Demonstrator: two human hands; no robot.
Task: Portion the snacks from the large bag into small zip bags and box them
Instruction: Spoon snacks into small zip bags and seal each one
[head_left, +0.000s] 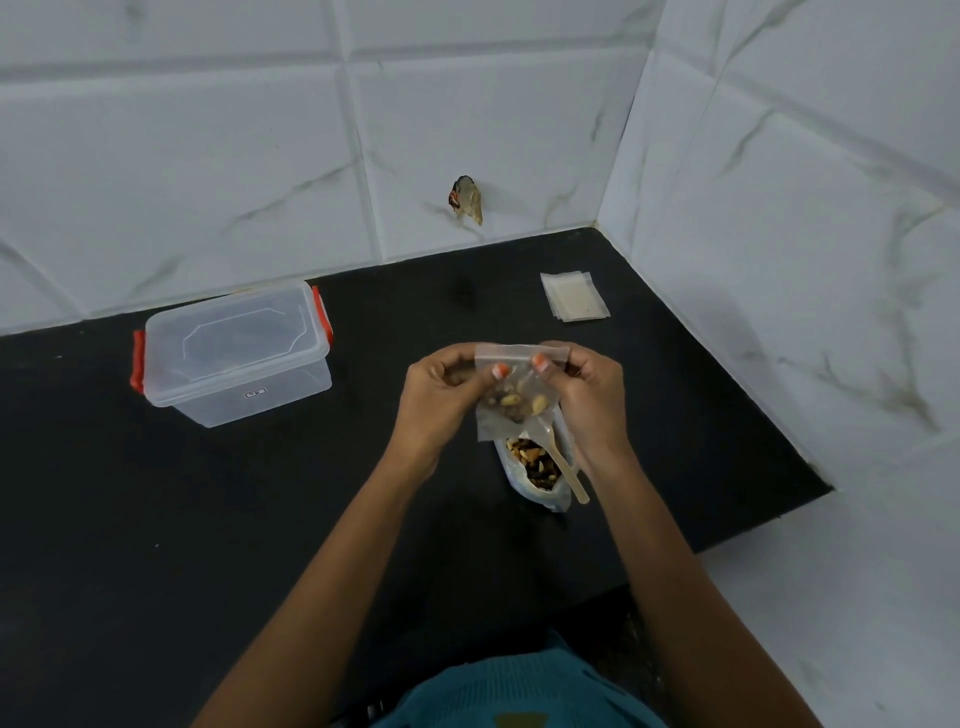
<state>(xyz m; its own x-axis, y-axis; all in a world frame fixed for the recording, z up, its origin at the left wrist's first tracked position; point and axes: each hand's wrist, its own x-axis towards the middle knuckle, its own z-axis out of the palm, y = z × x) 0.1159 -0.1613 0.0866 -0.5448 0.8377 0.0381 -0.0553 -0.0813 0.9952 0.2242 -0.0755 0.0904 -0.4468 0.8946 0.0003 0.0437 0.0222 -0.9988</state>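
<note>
Now sealing: both hands, left and right, pinch the filled zip bag.
Next, likely the box, left of the hands, lid on.

One box, one spoon — one large bag

a home kitchen: black countertop, marble-look wall tiles.

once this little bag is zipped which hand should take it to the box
Left, probably: the left hand pinches the small zip bag and is nearer the lidded box off to the left. The right hand would have to cross over.
</note>
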